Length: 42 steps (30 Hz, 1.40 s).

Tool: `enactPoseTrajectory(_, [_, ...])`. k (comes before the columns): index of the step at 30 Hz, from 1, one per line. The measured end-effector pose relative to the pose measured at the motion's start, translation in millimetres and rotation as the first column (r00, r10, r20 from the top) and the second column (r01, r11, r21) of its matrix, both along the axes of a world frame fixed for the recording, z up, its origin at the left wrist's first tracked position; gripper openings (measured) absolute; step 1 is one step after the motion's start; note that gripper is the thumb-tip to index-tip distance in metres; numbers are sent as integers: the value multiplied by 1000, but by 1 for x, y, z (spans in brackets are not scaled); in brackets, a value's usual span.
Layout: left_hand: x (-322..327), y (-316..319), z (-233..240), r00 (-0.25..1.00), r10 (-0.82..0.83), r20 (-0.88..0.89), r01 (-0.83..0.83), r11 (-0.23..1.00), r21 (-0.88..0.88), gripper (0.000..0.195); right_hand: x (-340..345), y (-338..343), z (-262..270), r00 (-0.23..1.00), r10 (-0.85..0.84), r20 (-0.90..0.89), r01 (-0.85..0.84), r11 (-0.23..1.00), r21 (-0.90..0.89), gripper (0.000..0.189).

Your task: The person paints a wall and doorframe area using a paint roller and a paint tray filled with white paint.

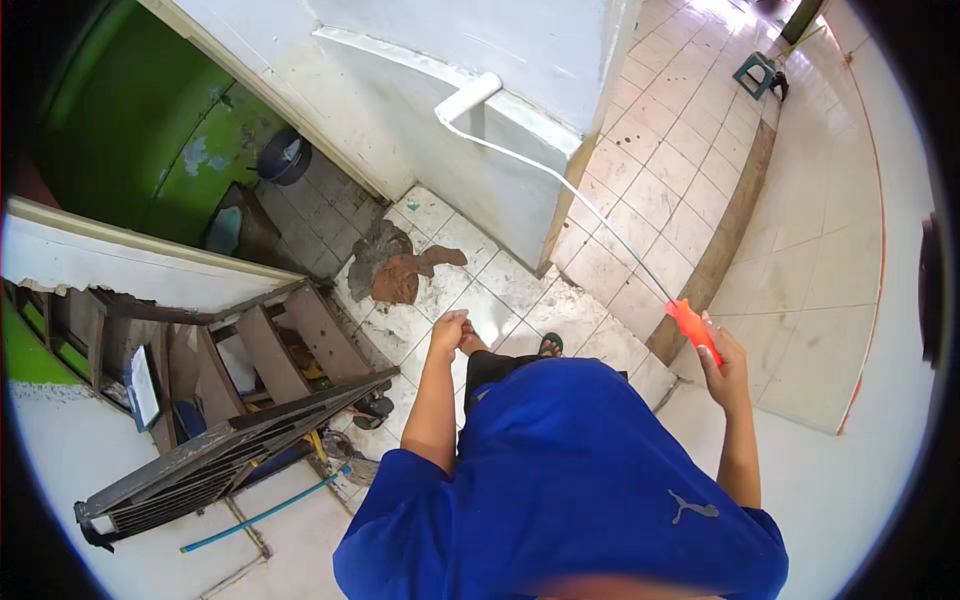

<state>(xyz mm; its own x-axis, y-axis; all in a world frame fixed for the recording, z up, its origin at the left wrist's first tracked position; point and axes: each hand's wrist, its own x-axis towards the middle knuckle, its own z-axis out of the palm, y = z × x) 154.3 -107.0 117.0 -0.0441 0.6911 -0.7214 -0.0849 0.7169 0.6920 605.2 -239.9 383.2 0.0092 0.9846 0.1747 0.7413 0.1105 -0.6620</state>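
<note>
My right hand (724, 364) grips the orange handle (694, 330) of a paint roller. Its long, thin metal rod reaches up and left to a white roller cover (469, 97), which is at the white-painted wall (450, 146), over a ledge that runs along it. Whether the cover presses on the wall or sits just off it, I cannot tell. Low in front of my body, my left hand (451, 334) hangs with its fingers curled in and nothing visible in them. Part of that hand's far side is hidden.
Crumpled brown and grey rags (397, 266) lie on the tiled floor by a doorway. A wooden staircase (277, 352) with a dark railing rises at left, near a blue pole (262, 510). Beyond the wall's corner, a green plastic stool (755, 75) stands in the tiled passage.
</note>
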Motion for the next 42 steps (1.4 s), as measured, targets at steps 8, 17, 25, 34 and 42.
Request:
enactPoseTrajectory(8, [80,10,151,971,-161,177,87,926,368,36,-47,4,3,987,-118,111,101,984,148,35])
enactPoseTrajectory(17, [156,-20,279,862,-442,248,306,844,440,43,-110,32,-13,964,-164,210,69,914,399,36])
enactPoseTrajectory(25, [180,-6,248,951,-264,160,122,799,589,27,-131,57,-13,965,-162,204,55,891,451,46])
enactPoseTrajectory(34, [170,-19,231,819,-562,113,353,650,673,42,-113,57,4,948,56,-312,-143,954,-263,29])
enactPoseTrajectory(42, [123,-17,142,683,-528,-505,727,421,543,61,-53,12,28,987,-154,52,157,986,-58,32])
